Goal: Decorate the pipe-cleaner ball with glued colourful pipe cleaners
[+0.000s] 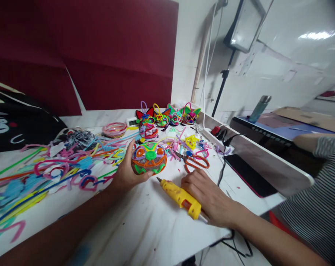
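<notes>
My left hand (pixel 128 170) is wrapped round a rounded ornament (pixel 150 160) covered in orange, green and purple pipe cleaners. Its thumb and fingers press on the ornament's left and lower sides, a little above the table. In my right hand (pixel 205 194) is a yellow hot glue gun (pixel 179 194), its handle hidden behind the curled fingers. The nozzle points up and left, close below the ornament but apart from it. Orange-handled scissors (pixel 193 162) lie just beyond my right hand, blades towards the ornament.
Loose pipe cleaners (pixel 59 170) cover the table's left side. Several finished cat-like ornaments (pixel 162 117) stand at the back beside a pink ornament (pixel 148 130). A black phone (pixel 250 175), cables and a power strip (pixel 219 136) line the right edge. Another person's striped sleeve (pixel 328 146) is at far right.
</notes>
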Demonstrator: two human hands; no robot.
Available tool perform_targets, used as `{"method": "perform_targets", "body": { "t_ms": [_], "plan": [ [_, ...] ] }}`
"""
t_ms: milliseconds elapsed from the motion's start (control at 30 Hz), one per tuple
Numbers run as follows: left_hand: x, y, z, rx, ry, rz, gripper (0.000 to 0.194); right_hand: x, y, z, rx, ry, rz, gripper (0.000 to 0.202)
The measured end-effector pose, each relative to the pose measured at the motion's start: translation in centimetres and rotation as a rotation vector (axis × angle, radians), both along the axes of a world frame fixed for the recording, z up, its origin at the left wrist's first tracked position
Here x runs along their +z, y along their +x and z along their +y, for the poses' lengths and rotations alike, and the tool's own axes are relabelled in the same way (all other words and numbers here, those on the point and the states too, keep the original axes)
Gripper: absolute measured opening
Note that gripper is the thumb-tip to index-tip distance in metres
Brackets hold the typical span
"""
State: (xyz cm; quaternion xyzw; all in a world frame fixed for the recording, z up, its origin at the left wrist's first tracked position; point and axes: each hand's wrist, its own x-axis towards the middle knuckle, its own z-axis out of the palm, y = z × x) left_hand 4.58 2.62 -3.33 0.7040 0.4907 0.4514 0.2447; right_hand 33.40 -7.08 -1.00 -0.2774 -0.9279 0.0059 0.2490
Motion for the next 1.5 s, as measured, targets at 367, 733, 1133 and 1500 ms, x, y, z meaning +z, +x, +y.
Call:
{"method": "perform_targets", "body": {
  "t_ms": [367, 733, 1133, 1500],
  "plan": [
    [-0.8, -0.3, 0.3, -0.019, 0.057, 0.019, 0.126, -0.7, -1.6, -0.2, -0.005, 0.061, -0.309, 0.031],
    [-0.2, 0.1, -0.2, -0.005, 0.095, 0.059, 0.123, 2.7, -1.5, -0.1, 0.141, -0.426, -0.230, 0.068],
    [0.0, 0.3, -0.4, 0.005, 0.106, 0.069, 0.121, -0.2, -5.9, 5.6, -0.481, -0.528, 0.454, 0.075],
    [0.0, 0.3, -0.4, 0.006, 0.052, 0.067, 0.124, -0.3, -6.9, 6.4, -0.388, -0.669, 0.575, 0.069]
  ]
}}
